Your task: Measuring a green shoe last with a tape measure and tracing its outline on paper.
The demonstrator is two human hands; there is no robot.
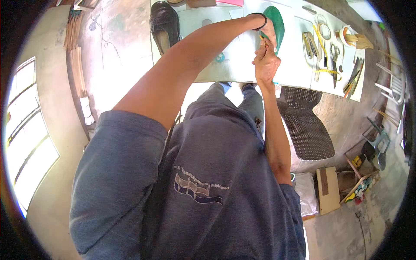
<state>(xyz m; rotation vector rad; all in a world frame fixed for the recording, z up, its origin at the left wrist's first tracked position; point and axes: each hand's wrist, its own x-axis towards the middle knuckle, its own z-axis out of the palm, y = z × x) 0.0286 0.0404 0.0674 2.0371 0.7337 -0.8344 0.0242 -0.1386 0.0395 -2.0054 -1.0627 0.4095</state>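
Note:
A green sole-shaped piece [275,22] lies at the far side of the white table, its toe end pointing away. My left hand [269,31] reaches across from the left, a dark band at its wrist, and holds the piece along its left edge; its fingertips are partly hidden. Just nearer, my right hand [265,63] is closed, its thumb and fingers pinched round a slim tool [261,37] with a yellowish part. The tool's tip is by the left hand and the green piece; its kind is too small to make out.
A black shoe [164,24] stands on the table [229,71] at the left. Scissors [334,54], a yellow tape measure [331,74], a tape roll [346,35] and several slim tools [355,78] lie at the right. A dark woven chair [310,130] stands against the table's near edge.

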